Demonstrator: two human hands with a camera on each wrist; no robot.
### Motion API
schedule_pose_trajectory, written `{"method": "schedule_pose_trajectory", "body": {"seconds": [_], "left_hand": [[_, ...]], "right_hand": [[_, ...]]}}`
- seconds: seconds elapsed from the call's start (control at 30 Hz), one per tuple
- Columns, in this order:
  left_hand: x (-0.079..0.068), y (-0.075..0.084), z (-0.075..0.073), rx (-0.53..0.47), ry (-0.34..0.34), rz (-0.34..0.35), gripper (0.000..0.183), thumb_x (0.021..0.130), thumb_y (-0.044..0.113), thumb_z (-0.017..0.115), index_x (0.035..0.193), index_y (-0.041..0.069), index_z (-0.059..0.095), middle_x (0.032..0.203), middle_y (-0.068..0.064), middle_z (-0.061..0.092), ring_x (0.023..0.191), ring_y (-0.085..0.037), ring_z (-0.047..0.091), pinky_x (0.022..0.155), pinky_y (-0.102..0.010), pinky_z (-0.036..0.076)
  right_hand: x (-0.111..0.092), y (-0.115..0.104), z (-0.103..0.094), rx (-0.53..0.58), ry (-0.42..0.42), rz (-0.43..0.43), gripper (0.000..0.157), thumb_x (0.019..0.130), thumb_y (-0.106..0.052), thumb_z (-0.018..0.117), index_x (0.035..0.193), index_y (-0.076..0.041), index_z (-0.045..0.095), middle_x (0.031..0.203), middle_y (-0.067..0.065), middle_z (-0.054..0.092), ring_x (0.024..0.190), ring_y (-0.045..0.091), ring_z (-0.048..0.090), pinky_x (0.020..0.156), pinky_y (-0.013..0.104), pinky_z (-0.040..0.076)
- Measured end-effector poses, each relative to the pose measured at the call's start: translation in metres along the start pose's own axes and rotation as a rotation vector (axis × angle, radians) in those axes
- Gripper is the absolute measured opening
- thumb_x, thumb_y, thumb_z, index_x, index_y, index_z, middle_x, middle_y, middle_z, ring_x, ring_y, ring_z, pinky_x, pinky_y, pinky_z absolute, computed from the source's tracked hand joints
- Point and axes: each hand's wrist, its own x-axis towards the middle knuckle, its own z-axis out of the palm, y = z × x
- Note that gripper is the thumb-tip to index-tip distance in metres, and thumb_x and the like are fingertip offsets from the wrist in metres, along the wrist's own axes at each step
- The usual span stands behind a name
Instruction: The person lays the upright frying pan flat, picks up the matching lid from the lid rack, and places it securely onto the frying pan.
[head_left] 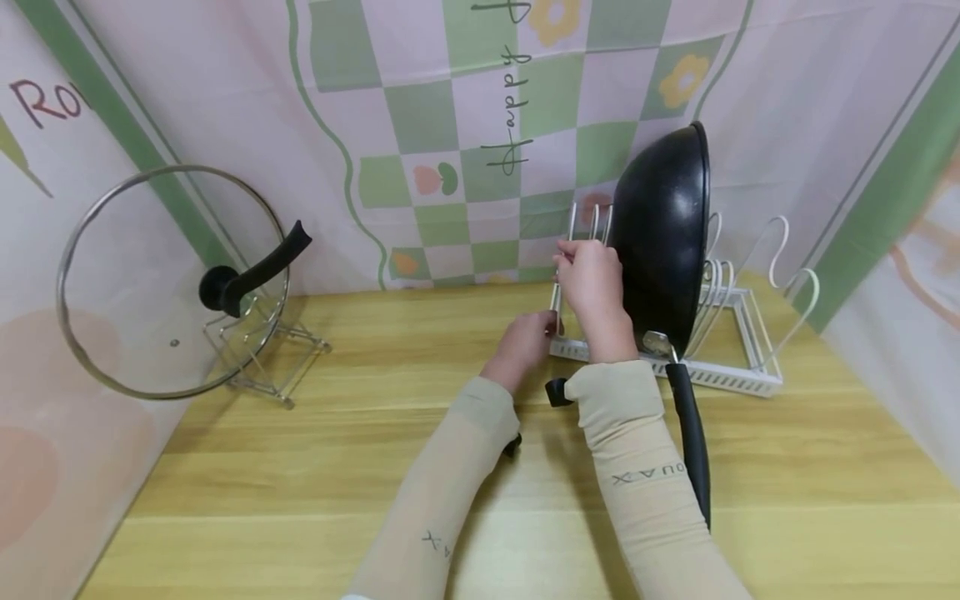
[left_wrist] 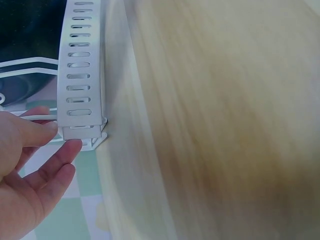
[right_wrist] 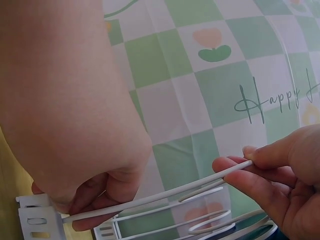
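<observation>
Head cam: the wok (head_left: 663, 233) blocks a chunk of the white rack (head_left: 738, 381), and the right sleeve (head_left: 637, 450) covers the handle (head_left: 692, 442) tip around 4 o'clock. Wall cloth (head_left: 420, 121) gets chopped mid-word at 12. Left wrist cam crops the wok at 10 o'clock.

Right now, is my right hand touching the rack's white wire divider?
Touching. The right wrist view shows your right hand pinching the white wire divider between thumb and fingers.
</observation>
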Motion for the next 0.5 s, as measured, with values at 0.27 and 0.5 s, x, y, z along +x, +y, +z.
{"method": "schedule_pose_trajectory", "body": {"seconds": [0.27,0.5], "left_hand": [[-0.0028,-0.0015,-0.0020,-0.006,-0.005,-0.021,0.019,0.100,-0.001,0.058,0.104,0.011,0.072,0.101,-0.004,0.073,0.094,-0.020,0.067,0.082,-0.032,0.055],[-0.0044,-0.0019,-0.0043,0.003,-0.003,-0.022,0.018,0.102,0.002,0.057,0.104,0.011,0.073,0.102,-0.004,0.074,0.094,-0.020,0.068,0.082,-0.032,0.055]], "right_hand": [[-0.0001,-0.0007,0.0042,-0.014,0.003,-0.017,0.034,0.106,-0.013,0.056,0.137,-0.004,0.065,0.118,0.019,0.072,0.088,0.030,0.073,0.083,0.044,0.056],[-0.0023,-0.0030,0.0053,0.000,-0.006,-0.011,0.034,0.106,-0.013,0.056,0.138,-0.005,0.064,0.122,0.019,0.071,0.090,0.030,0.073,0.081,0.044,0.057]]}}
